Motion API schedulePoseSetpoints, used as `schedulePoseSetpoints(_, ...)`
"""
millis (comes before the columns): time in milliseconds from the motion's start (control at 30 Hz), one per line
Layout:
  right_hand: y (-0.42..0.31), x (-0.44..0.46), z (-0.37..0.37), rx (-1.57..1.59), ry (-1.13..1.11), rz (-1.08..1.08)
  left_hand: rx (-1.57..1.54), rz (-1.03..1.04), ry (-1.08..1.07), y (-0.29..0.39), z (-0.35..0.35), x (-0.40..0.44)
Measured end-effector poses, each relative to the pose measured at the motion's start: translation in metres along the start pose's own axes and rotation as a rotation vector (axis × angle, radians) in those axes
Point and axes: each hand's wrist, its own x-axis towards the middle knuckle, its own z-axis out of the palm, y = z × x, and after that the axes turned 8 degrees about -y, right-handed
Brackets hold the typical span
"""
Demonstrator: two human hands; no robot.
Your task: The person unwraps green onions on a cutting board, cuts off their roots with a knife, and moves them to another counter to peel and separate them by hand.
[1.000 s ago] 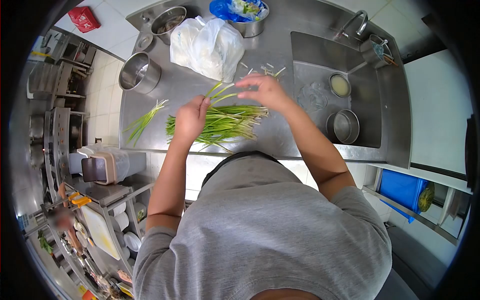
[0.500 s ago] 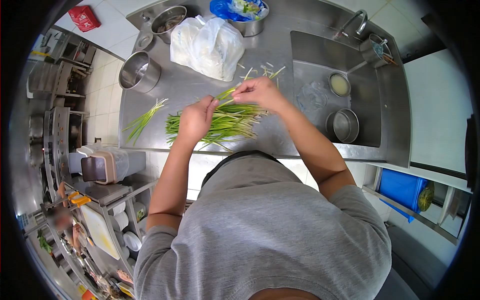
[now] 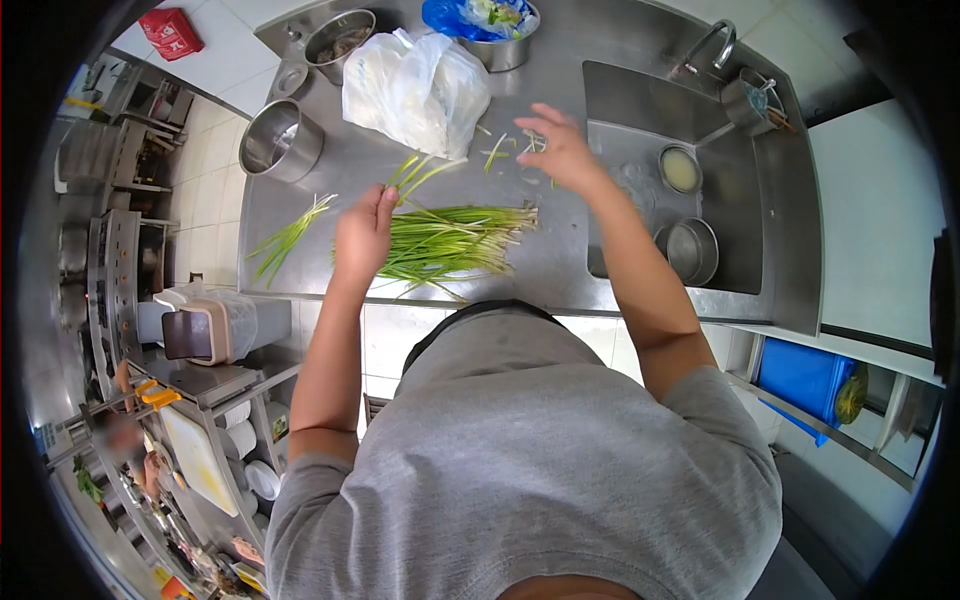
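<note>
A few green stalks [image 3: 426, 176] with pale ends are pinched in my left hand [image 3: 364, 230], above the left part of a large pile of green stalks [image 3: 450, 240] on the steel counter [image 3: 545, 275]. My right hand [image 3: 558, 150] is raised near the sink's left edge, fingers apart, with nothing visible in it. Below and beside it lie loose trimmed scraps [image 3: 496, 152]. A smaller bunch of stalks [image 3: 291, 238] rests alone at the counter's left side.
Behind the stalks sit a white plastic bag [image 3: 415, 95], an empty steel pot [image 3: 281, 142] and a bowl with dark contents [image 3: 340, 42]. A blue bag [image 3: 455, 20] tops another pot. At right, the sink [image 3: 735, 240] holds two round containers.
My right hand came down to the held stalks, then moved away up and right, opening. My left hand shifted slightly left with its stalks. A green scrap now lies near the trimmings.
</note>
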Motion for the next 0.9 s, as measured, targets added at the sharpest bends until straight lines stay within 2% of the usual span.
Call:
schedulePoseSetpoints(67,-0.039,0.004,0.016,0.184,-0.110,0.174,-0.043,-0.022,0.019,-0.001,0.014,0.004)
schedulePoseSetpoints(167,-0.056,0.004,0.049,1.217,-0.180,0.278,-0.178,-0.040,-0.051,0.012,0.032,0.004)
schedulePoseSetpoints(267,-0.056,0.008,0.055,1.029,-0.100,0.253,-0.477,-0.049,-0.173,0.023,0.044,0.002)
schedulePoseSetpoints(367,-0.065,0.009,0.042,0.897,-0.144,0.237,-0.633,-0.060,-0.257,0.026,0.043,0.002)
schedulePoseSetpoints(467,-0.065,0.011,0.030,1.122,-0.073,0.223,-0.793,-0.105,-0.328,0.023,0.039,0.005)
schedulePoseSetpoints(667,-0.063,0.011,0.029,1.143,-0.121,0.186,-0.850,-0.131,-0.374,0.034,0.034,0.006)
schedulePoseSetpoints(867,-0.063,0.011,0.010,0.889,-0.281,0.122,-0.864,-0.190,-0.370,0.042,0.034,0.005)
schedulePoseSetpoints(900,-0.070,0.010,0.009,0.770,-0.182,0.066,-0.810,-0.162,-0.359,0.041,0.034,0.005)
